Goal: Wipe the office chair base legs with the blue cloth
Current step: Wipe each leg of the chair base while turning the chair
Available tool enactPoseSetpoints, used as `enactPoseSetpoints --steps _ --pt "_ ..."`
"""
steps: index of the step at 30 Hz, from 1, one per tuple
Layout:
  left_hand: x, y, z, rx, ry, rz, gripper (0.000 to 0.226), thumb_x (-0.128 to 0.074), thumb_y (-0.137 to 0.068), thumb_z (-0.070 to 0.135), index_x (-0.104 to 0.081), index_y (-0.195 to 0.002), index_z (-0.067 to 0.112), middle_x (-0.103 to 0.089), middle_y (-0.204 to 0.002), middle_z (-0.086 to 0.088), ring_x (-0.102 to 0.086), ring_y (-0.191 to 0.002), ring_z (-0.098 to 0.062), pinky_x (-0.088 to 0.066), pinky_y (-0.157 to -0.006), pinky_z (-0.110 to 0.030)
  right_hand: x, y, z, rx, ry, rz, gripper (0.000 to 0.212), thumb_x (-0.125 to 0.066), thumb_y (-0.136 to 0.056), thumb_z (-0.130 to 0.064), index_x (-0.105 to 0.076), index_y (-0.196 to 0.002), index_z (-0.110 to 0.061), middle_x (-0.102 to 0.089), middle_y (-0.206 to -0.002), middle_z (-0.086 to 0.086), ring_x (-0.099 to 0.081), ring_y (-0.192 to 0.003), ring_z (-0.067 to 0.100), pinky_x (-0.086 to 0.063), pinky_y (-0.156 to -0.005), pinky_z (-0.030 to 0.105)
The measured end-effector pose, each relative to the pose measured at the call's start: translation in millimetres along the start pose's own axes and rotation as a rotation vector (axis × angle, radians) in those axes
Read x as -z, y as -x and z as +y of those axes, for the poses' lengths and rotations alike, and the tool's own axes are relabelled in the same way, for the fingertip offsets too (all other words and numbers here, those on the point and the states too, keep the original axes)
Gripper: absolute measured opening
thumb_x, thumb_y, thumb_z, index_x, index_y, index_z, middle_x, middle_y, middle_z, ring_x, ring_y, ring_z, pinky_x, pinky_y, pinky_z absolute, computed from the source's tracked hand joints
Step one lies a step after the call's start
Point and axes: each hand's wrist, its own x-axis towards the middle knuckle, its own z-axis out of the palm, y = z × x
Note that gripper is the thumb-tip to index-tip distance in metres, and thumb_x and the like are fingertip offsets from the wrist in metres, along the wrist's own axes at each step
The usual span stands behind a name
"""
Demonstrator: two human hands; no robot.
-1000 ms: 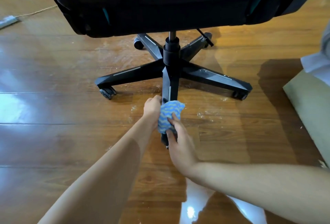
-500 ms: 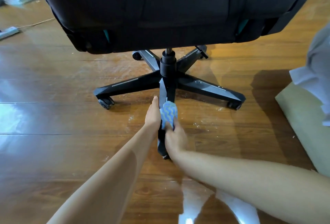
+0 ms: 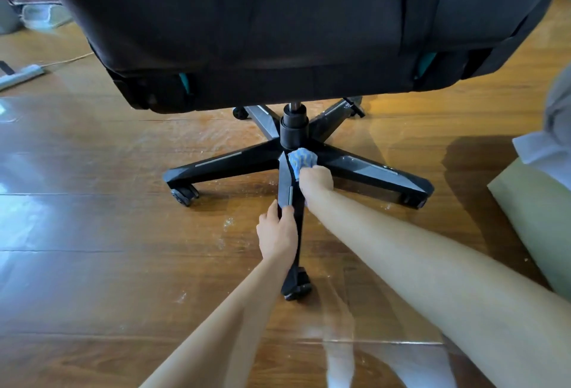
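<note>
The black office chair base [image 3: 216, 163] spreads several legs on castors over the wooden floor. Its near leg [image 3: 290, 189] points straight toward me. My left hand [image 3: 276, 233] grips the middle of that leg from the left side. My right hand [image 3: 316, 179] holds the blue patterned cloth [image 3: 302, 160] pressed against the top of the near leg, right below the central column [image 3: 293, 132]. The black seat [image 3: 262, 26] hangs over the base and hides the far legs' inner ends.
A pale green cushion [image 3: 537, 223] with white fabric [image 3: 539, 152] on it lies at the right. A white power strip [image 3: 21, 75] and cable sit at far left. Dusty specks lie on the glossy wooden floor [image 3: 108, 233] around the base.
My right hand has slid the cloth up the near leg to the hub. My left hand has moved back along the leg and now grips its middle. The view has moved closer.
</note>
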Motion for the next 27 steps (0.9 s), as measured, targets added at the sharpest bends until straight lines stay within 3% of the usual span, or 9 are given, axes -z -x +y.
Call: enactPoseSetpoints --steps 2,5,10,12,15,19,21,24,27 --pt "-2 1 0 -0.06 -0.226 -0.024 0.07 -0.058 -0.098 0.038 -0.034 -0.163 0.027 -0.046 -0.146 -0.003 -0.045 -0.134 -0.027 -0.048 -0.109 -0.054 8 -7 -3 0.003 0.033 0.002 0.03 -0.056 -0.097 -0.011 -0.066 -0.125 -0.004 -0.07 -0.115 0.015 -0.059 -0.088 0.028 -0.044 -0.065 0.026" --pt "-12 -1 8 -0.098 -0.505 0.007 0.08 -0.071 -0.09 0.024 -0.03 -0.158 0.016 -0.046 -0.147 -0.008 -0.041 -0.138 -0.032 -0.045 -0.11 -0.05 21 -7 2 0.1 0.109 0.029 0.014 -0.054 -0.091 -0.004 -0.068 -0.09 -0.008 -0.065 -0.078 0.006 -0.058 -0.072 0.026 -0.035 -0.043 0.021" --pt "-15 -1 8 -0.154 -0.509 0.064 0.059 -0.072 -0.09 0.013 -0.04 -0.138 0.017 -0.053 -0.129 -0.002 -0.057 -0.123 -0.032 -0.052 -0.101 -0.051 40 -1 -6 0.196 0.172 0.116 0.019 -0.051 -0.088 -0.009 -0.048 -0.07 -0.013 -0.05 -0.068 0.003 -0.047 -0.057 0.021 -0.031 -0.047 0.029" --pt "-11 -2 2 -0.202 -0.501 0.043 0.053 -0.072 -0.09 0.015 -0.038 -0.131 0.019 -0.046 -0.119 0.002 -0.061 -0.114 -0.033 -0.055 -0.098 -0.053 46 -3 -20 0.228 0.179 0.176 0.018 -0.054 -0.091 -0.019 -0.045 -0.076 -0.015 -0.049 -0.072 0.001 -0.05 -0.063 0.025 -0.031 -0.047 0.029" --pt "1 -8 -4 -0.247 -0.526 0.021 0.055 -0.072 -0.091 0.019 -0.036 -0.133 0.022 -0.048 -0.124 0.0 -0.059 -0.098 -0.03 -0.056 -0.081 -0.044 53 -6 -36 0.236 0.189 0.219 0.022 -0.055 -0.099 -0.033 -0.057 -0.108 -0.014 -0.061 -0.087 0.005 -0.065 -0.081 0.03 -0.049 -0.058 0.032" --pt "32 -21 -11 -0.281 -0.583 -0.035 0.062 -0.077 -0.09 0.023 -0.037 -0.137 0.023 -0.058 -0.131 -0.003 -0.067 -0.102 -0.031 -0.052 -0.071 -0.035 59 -13 -55 0.245 0.21 0.251 0.042 -0.052 -0.102 -0.035 -0.055 -0.135 -0.01 -0.068 -0.123 0.013 -0.067 -0.108 0.034 -0.049 -0.079 0.037" --pt "54 -29 -17 -0.293 -0.595 -0.065 0.056 -0.08 -0.088 0.023 -0.037 -0.123 0.03 -0.062 -0.122 0.0 -0.065 -0.095 -0.026 -0.051 -0.067 -0.03 61 -11 -66 0.253 0.256 0.276 0.044 -0.049 -0.102 -0.033 -0.053 -0.14 -0.011 -0.065 -0.131 0.011 -0.066 -0.114 0.033 -0.044 -0.078 0.034" --pt "85 -39 -20 -0.31 -0.626 -0.141 0.059 -0.083 -0.086 0.025 -0.035 -0.118 0.036 -0.061 -0.111 0.005 -0.063 -0.088 -0.02 -0.046 -0.059 -0.022 58 -13 -76 0.282 0.275 0.264 0.047 -0.048 -0.099 -0.028 -0.054 -0.141 -0.007 -0.061 -0.138 0.015 -0.062 -0.122 0.036 -0.048 -0.095 0.037" --pt "99 -48 -13 -0.301 -0.679 -0.176 0.063 -0.086 -0.081 0.022 -0.036 -0.119 0.028 -0.063 -0.108 -0.001 -0.064 -0.086 -0.024 -0.045 -0.055 -0.028 48 -9 -80 0.276 0.39 0.236 0.045 -0.048 -0.099 -0.026 -0.057 -0.137 -0.005 -0.061 -0.139 0.015 -0.059 -0.127 0.034 -0.045 -0.101 0.035"
